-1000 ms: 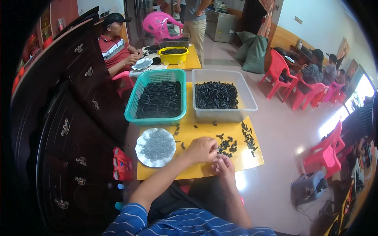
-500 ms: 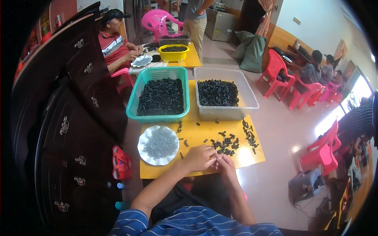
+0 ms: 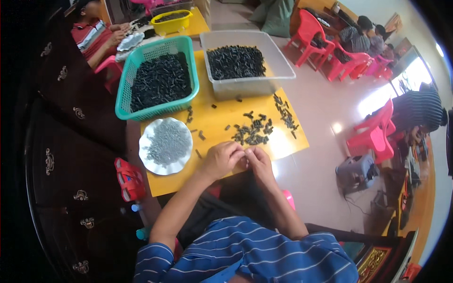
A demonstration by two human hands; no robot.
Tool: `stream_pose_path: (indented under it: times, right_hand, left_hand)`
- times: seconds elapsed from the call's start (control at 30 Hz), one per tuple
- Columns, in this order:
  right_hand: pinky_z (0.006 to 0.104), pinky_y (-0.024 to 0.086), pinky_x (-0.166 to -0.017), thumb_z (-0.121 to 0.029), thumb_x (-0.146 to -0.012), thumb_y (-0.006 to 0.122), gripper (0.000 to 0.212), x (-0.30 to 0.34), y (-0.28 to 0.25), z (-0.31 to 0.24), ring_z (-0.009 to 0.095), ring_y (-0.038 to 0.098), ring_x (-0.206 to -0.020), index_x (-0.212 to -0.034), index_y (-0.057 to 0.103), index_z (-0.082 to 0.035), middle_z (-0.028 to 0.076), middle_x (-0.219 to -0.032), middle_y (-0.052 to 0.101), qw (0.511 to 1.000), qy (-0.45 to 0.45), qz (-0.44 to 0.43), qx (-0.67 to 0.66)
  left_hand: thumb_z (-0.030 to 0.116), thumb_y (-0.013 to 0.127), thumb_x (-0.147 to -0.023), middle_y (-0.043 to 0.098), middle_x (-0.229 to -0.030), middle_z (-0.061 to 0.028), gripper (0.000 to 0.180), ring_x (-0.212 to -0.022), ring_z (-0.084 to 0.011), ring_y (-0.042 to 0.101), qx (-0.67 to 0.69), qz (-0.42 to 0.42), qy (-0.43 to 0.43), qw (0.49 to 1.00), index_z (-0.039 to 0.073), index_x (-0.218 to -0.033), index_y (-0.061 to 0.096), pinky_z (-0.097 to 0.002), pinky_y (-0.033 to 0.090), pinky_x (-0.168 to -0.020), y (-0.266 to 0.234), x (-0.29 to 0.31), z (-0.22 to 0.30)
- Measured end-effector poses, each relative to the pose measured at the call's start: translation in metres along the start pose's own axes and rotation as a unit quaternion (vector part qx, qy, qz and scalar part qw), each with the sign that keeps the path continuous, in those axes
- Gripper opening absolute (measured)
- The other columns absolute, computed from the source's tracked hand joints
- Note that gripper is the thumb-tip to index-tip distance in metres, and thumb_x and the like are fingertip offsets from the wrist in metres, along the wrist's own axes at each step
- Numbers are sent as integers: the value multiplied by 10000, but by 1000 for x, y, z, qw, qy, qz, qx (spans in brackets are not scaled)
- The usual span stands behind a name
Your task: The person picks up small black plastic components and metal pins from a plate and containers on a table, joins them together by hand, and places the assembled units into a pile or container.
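My left hand (image 3: pixel 222 159) and my right hand (image 3: pixel 258 162) meet at the front edge of the yellow table (image 3: pixel 212 127). Fingers of both are pinched together, tip to tip; whatever lies between them is too small or hidden to name. Just beyond my hands is a loose heap of small black tubular parts (image 3: pixel 255 131). A white scalloped plate (image 3: pixel 147 162) of small clear-grey pieces (image 3: pixel 168 143) sits left of my left hand. Farther back stand a green plastic basket (image 3: pixel 123 101) and a clear plastic bin (image 3: pixel 278 61), both holding many black parts.
Dark wooden drawers (image 3: pixel 66 165) rise along my left, with a red bag (image 3: pixel 128 179) beside the table. A person in a red shirt (image 3: pixel 94 40) works at a far table with a yellow tub (image 3: pixel 172 23). Pink chairs (image 3: pixel 314 35) and other seated people are on the right.
The view has tilted downward and shifted, so the table sits higher and farther left in the picture. My hands stay together at the table edge, fingers still pinched.
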State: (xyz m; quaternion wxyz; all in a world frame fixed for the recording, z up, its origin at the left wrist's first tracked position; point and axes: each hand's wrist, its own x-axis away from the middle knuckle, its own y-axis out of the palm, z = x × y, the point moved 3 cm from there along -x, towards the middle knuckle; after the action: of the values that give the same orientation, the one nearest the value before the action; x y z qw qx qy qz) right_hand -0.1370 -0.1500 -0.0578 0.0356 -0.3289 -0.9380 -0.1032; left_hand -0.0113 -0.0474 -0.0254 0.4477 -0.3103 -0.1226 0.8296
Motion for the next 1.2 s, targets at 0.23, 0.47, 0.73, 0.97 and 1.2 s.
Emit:
stream_pose_path:
  times: [0.23, 0.47, 0.73, 0.97, 1.2]
  right_hand:
    - [213, 423, -629, -219, -1057, 589, 188, 4, -7, 12, 40, 517, -699, -955, 621, -64, -39, -778, 579, 999, -20, 32, -10]
    - [240, 452, -633, -144, -1030, 601, 168, 9, -1, -5, 63, 546, -704, -930, 629, -12, -9, -747, 586, 974, -118, 78, 178]
    - [339, 526, -690, -161, -973, 661, 145, -22, -35, -29, 195, 669, -720, -977, 679, -17, 119, -831, 687, 935, -146, 136, 292]
    - [394, 556, -747, -150, -909, 708, 130, -48, -53, -40, 315, 711, -813, -993, 712, -51, 158, -967, 721, 821, -193, 173, 509]
    - [287, 516, -631, -144, -928, 715, 180, -33, -59, -29, 137, 635, -649, -1055, 737, -19, 63, -911, 733, 877, -207, 182, 393]
  left_hand:
    - [84, 695, -914, 670, -758, -77, 106, -657, -95, 609, 156, 15, -116, 981, -14, -946, 674, -282, 498, -612, 18, 6, -9]
    - [123, 634, -954, 630, -730, -44, 138, -631, -89, 545, 158, 12, -101, 982, -7, -912, 616, -283, 453, -594, 19, 7, -10]
    - [139, 597, -984, 565, -712, 0, 167, -641, -51, 508, 188, 29, -125, 974, -2, -895, 584, -245, 421, -584, 10, 5, -17]
    - [135, 633, -948, 573, -693, -24, 149, -625, -74, 512, 223, 37, -139, 964, -6, -908, 607, -276, 428, -582, 7, 3, -15]
    - [134, 634, -949, 584, -697, -28, 145, -625, -77, 522, 218, 40, -139, 965, -5, -914, 609, -277, 430, -583, 3, 4, -11]
